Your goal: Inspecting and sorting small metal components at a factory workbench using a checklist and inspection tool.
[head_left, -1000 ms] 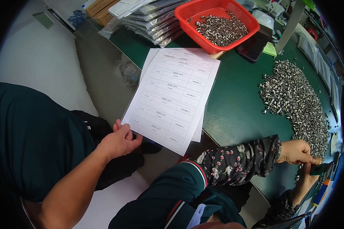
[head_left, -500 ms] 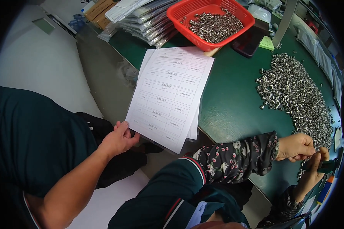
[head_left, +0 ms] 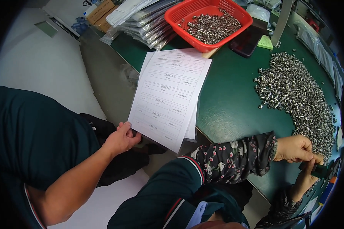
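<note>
My left hand (head_left: 293, 148), in a flowered sleeve cover, reaches across to the right edge of the green table (head_left: 233, 107). Its fingers are curled and meet my right hand (head_left: 306, 178), which comes up from the lower right. Between them both hands grip a small dark green object (head_left: 319, 170), partly hidden by the fingers. A large heap of small shiny metal rings (head_left: 294, 95) lies just beyond my hands. A co-worker's bare-armed hand (head_left: 120, 139) at the left holds a few printed paper sheets (head_left: 170, 93) by their lower corner.
A red plastic basket (head_left: 179, 15) with more metal rings stands at the back. Stacked clear bags (head_left: 145, 19), cardboard boxes (head_left: 101, 13) and a dark phone-like slab (head_left: 245, 42) lie around it. The co-worker in a dark teal shirt (head_left: 30, 137) stands at the left.
My right hand has come up slightly closer to my left hand. The co-worker still holds the sheets in the same place; the view has shifted a little.
</note>
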`<state>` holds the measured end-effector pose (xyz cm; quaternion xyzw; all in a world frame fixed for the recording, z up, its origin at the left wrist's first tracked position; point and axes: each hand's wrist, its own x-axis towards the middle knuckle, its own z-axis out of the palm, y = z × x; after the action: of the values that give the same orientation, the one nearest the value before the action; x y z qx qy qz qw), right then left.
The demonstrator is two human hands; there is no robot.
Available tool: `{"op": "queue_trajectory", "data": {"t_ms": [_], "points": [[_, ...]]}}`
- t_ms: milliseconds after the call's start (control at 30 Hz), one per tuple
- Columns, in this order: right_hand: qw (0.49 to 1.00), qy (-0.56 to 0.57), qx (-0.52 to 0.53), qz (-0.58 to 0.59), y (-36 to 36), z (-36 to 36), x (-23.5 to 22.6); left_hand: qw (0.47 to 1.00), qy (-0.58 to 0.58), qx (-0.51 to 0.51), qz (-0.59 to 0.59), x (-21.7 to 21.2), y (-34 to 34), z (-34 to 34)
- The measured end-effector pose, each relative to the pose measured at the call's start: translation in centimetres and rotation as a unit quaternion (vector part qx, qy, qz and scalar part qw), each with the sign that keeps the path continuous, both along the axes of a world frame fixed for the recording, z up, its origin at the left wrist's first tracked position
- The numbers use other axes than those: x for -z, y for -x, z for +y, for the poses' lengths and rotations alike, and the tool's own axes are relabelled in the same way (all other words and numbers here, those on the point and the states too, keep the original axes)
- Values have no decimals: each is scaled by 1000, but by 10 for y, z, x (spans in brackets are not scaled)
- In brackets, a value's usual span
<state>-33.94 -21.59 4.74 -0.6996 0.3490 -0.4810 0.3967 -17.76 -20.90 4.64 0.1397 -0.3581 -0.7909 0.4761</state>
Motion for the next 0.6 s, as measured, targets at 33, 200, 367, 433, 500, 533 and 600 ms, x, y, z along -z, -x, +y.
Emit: {"op": "queue_trajectory", "data": {"t_ms": [33,200,367,433,500,533,600], "points": [[1000,-4,27,1,-1,1,1,1000,13,4,-4,2,1,-1],[999,23,49,-8,-3,3,0,1000,6,13,14,9,6,-2],[987,-14,150,-59,-8,2,-15,1000,-19,-15,8,-6,-5,2],[989,47,140,18,-17,5,-26,999,-33,-24,1,0,-4,0],[986,95,119,74,-33,12,-41,998,-47,-40,2,17,3,-6],[986,107,79,103,-43,16,-48,997,-43,-57,15,27,8,-11],[992,2,3,127,-64,29,-67,996,-25,-66,47,40,14,-17]]}}
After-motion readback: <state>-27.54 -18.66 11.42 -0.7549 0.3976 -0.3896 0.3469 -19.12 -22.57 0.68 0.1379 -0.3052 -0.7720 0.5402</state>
